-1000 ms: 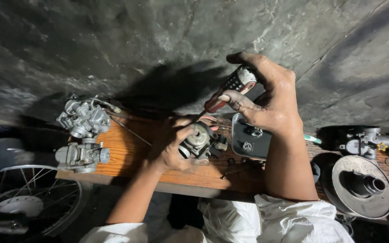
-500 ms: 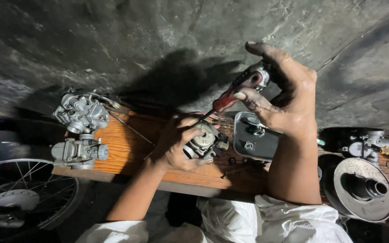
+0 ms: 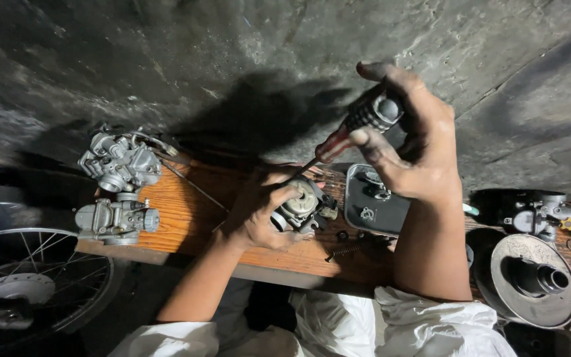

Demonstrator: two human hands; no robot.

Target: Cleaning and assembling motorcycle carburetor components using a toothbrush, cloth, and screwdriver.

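My left hand (image 3: 259, 211) grips a small metal carburetor (image 3: 299, 206) and holds it against the orange wooden board (image 3: 186, 218). My right hand (image 3: 411, 142) is raised above it, closed around the black and red handle of a screwdriver (image 3: 358, 125). The screwdriver's thin shaft slants down and left, and its tip meets the top of the carburetor. Both hands are smeared with grease.
Two more carburetors (image 3: 121, 162) (image 3: 115, 221) lie at the board's left end. A grey metal tray (image 3: 373, 201) with small parts sits by my right wrist. A round clutch drum (image 3: 533, 281) and another carburetor (image 3: 550, 215) lie right. A spoked wheel (image 3: 21, 284) stands lower left. A loose spring (image 3: 351, 250) lies on the board.
My right hand has shifted right and up with the screwdriver, tilting the handle further from the carburetor. The left hand keeps its hold on the carburetor.
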